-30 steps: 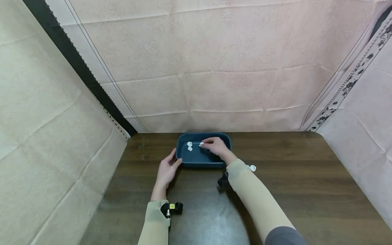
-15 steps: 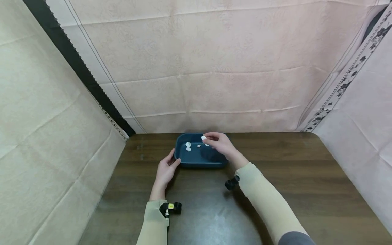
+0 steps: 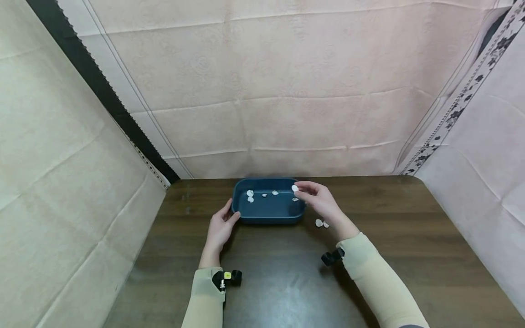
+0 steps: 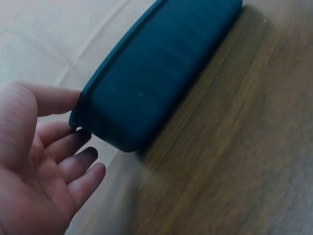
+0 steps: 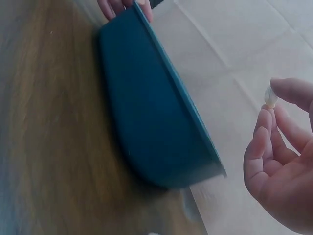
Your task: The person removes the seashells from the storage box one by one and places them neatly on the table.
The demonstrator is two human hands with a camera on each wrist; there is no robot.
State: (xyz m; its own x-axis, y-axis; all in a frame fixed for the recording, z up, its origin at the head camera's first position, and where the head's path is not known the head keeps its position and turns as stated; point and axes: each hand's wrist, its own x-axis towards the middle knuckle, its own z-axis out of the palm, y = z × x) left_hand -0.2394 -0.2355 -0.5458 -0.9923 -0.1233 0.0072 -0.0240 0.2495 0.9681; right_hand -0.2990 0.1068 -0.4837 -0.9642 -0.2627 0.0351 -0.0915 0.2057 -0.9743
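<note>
A dark blue rectangular tray (image 3: pixel 270 213) stands on the wooden table. My left hand (image 3: pixel 220 228) grips its left rim; in the left wrist view the thumb is on one side of the rim and the fingers curl behind it. Over the tray's right end, my right hand (image 3: pixel 321 200) pinches a small white shell-like piece (image 5: pixel 270 96) between thumb and fingertips. Inside the tray lie several similar white pieces: two close together at the left, a flat piece (image 3: pixel 275 192) near the middle, and another piece (image 3: pixel 295 199) just below the right fingertips.
Two more white pieces (image 3: pixel 319 222) lie on the table (image 3: pixel 270 273) just right of the tray, near my right wrist. A pale cloth backdrop (image 3: pixel 270 114) hangs behind the table's far edge, with cloth along both sides.
My right hand has moved right across the tray, still pinching a white piece. More white pieces now show on the tray's floor along its path. The left hand keeps its hold.
</note>
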